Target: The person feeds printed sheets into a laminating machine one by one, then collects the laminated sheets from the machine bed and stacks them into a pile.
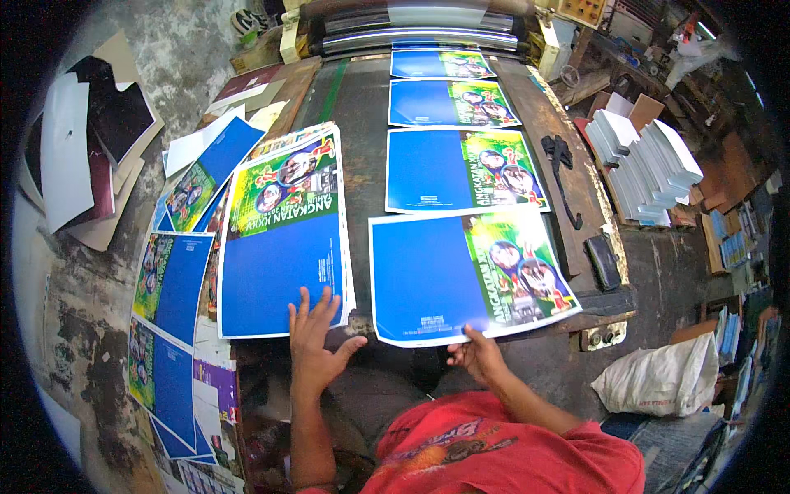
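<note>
My right hand (480,356) pinches the near edge of a printed cover sheet (424,280), blue on its left half and green with round pictures on its right. This sheet lies nearest me on the dark machine bed, its near edge reaching past the bed. Beyond it, similar sheets (428,169) run in a column toward the rollers. My left hand (316,342) has its fingers spread, with the fingertips resting on the near right corner of a stack of the same printed sheets (280,255). That stack lies turned lengthwise, its blue half toward me.
Shiny rollers (420,37) cross the far end of the bed. More printed sheets (174,280) overlap at the left. A black strap (559,165) and a dark pouch (603,262) lie along the bed's right side. Paper stacks (638,160) and a white sack (662,377) stand farther right.
</note>
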A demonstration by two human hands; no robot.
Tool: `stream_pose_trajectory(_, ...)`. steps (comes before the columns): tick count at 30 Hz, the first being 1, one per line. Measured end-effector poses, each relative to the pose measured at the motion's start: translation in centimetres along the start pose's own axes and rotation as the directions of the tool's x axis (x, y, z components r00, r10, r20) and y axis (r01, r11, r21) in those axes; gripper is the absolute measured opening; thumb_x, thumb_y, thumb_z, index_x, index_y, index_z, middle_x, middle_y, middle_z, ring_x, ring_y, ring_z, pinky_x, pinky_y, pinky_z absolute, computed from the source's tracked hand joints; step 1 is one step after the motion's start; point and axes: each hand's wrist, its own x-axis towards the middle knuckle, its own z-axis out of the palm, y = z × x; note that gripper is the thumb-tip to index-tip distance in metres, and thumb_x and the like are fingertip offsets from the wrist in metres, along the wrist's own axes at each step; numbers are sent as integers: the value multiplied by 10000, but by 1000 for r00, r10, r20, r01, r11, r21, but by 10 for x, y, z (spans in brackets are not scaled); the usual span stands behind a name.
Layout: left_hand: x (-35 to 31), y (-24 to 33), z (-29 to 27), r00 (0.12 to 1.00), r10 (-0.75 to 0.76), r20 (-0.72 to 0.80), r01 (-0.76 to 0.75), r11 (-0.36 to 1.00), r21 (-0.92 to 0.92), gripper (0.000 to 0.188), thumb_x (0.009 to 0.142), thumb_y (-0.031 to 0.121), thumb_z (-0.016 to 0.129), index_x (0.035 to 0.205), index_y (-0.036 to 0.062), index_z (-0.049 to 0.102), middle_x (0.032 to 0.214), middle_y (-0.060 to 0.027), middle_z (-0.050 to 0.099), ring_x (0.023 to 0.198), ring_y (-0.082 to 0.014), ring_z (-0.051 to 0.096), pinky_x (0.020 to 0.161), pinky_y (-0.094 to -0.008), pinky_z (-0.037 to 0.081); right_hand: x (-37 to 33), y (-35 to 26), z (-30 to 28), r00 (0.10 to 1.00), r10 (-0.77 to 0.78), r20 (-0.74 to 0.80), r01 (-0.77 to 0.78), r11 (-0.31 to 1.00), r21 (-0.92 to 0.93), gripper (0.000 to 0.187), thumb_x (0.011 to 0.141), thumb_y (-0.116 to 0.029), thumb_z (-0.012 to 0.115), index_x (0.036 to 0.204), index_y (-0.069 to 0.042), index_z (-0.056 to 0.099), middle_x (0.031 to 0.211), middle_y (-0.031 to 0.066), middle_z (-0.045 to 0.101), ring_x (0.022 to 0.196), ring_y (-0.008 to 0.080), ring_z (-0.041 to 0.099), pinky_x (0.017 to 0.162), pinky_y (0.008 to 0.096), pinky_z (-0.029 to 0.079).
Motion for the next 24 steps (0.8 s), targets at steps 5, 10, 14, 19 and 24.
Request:
stream_pose_trajectory(5, -11, -28, 8, 996, -82, -27, 79, 992, -93, 392, 878, 313, 670, 1204, 95, 657, 1301, -116, 598, 1324, -361, 442, 1135, -519, 214, -9, 18, 0, 995, 33, -91, -39, 997, -61, 447, 999, -429, 450, 1107, -7, 549, 901, 180, 679, 635, 182, 602, 718, 422, 566)
stream_pose_trajectory(10, -7, -26, -1, 989, -146, 5, 145, 975, -166, 346, 903, 285, 645, 1187, 88, 667, 1281, -105, 615, 1320, -336, 454, 1137, -495, 225, 20, -8, 8, 997, -56, -48, 54, 998, -34, 517, 1007, -455, 405, 1109, 39, 522, 961, 206, 668, 683, 191, 610, 713, 417, 563)
stream_pose_trajectory(14, -4, -38, -6, 975, -207, 81, 222, 914, -340, 309, 938, 265, 603, 1179, 83, 667, 1290, -96, 610, 1330, -314, 447, 1146, -471, 216, 32, -20, 24, 964, -227, -142, 217, 973, -79, 382, 1011, -402, 415, 1129, -53, 516, 988, 122, 657, 732, 162, 600, 717, 397, 557)
stream_pose_trajectory(19, 5, -40, -3, 652, -750, -113, 34, 178, -983, 334, 1000, 259, 514, 968, -39, 661, 950, -98, 668, 919, -178, 593, 931, -337, 426, 30, -25, 35, 923, -310, -227, 303, 951, -70, 480, 1001, -369, 450, 1393, -134, 303, 1199, 137, 578, 765, 175, 596, 699, 385, 560)
stream_pose_trajectory(24, -15, -28, -3, 942, -302, -145, 225, 891, -394, 258, 958, 241, 561, 904, 21, 684, 898, -111, 704, 944, -285, 644, 1088, -458, 301, 19, -35, 29, 943, -282, -177, 269, 958, -97, 571, 977, -408, 483, 1422, -78, 348, 1144, 112, 592, 778, 158, 592, 705, 368, 559)
